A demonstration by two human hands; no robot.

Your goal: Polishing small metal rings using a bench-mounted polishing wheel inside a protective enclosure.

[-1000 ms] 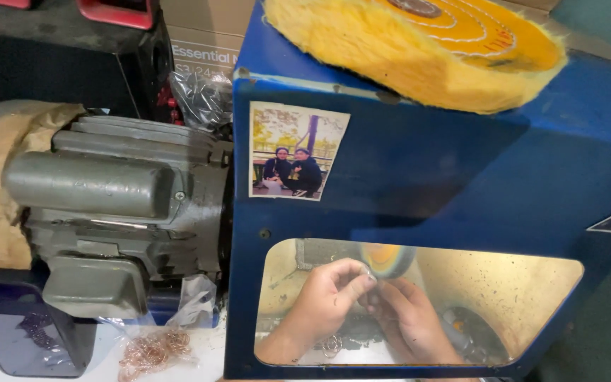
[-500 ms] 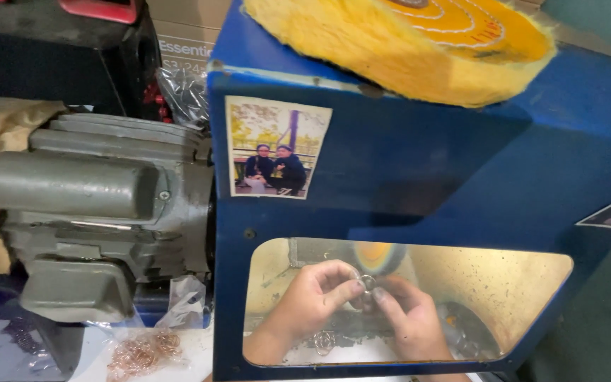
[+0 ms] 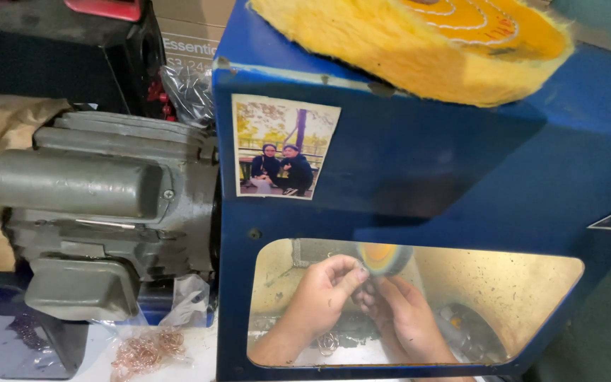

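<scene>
Both my hands are inside the blue housing [image 3: 419, 177], seen through the yellowed window [image 3: 503, 297] cut in its front. My left hand [image 3: 319, 301] comes up from the lower left, fingers curled and pinched at the tips; my right hand [image 3: 408, 318] comes up from the lower right, its fingers bent towards the left ones. Between the fingertips of both hands I grip a small piece [image 3: 366, 288], too small and too hidden for me to tell what it is. That piece sits just under the small spinning buffing wheel [image 3: 385, 258], a blurred yellow and grey disc directly above my fingertips; piece and wheel look to be touching, though I cannot be sure through the window. So the work lies at the meeting point of my two hands, a little nearer the left thumb, with the wheel above and the dusty floor of the housing below.

On that floor, near my left wrist, lie a few thin wire rings [image 3: 328, 344]. On top of the housing rests a big yellow cloth buffing wheel [image 3: 419, 49], lying flat. A photograph [image 3: 283, 146] is stuck to the blue front above the window. Left of the housing sits the grey motor [image 3: 100, 205], and below it a clear bag of coppery wire pieces [image 3: 148, 348]
</scene>
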